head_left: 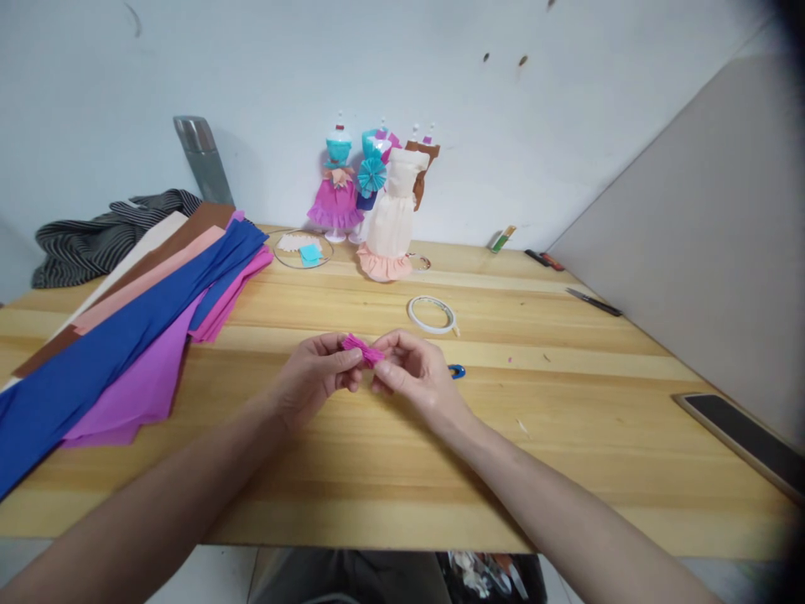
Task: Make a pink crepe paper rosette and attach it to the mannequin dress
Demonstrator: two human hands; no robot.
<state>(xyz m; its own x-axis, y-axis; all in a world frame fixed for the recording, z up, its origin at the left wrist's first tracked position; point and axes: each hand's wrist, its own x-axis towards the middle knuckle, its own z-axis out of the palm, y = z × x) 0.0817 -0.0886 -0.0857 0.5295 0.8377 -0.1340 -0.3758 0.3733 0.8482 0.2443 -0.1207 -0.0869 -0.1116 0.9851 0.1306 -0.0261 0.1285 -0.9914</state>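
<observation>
A small magenta piece of pleated crepe paper is held above the wooden table between my two hands. My left hand pinches its left part between thumb and fingers. My right hand grips the right end with thumb and forefinger. Just past my right hand, the blue handle of a tool shows; the rest of it is hidden behind the hand. A roll of white tape lies flat a little farther back.
Colored paper sheets and a striped cloth cover the left side, with a steel bottle behind. Small dress forms in paper dresses stand by the wall. A craft knife and a phone lie at right.
</observation>
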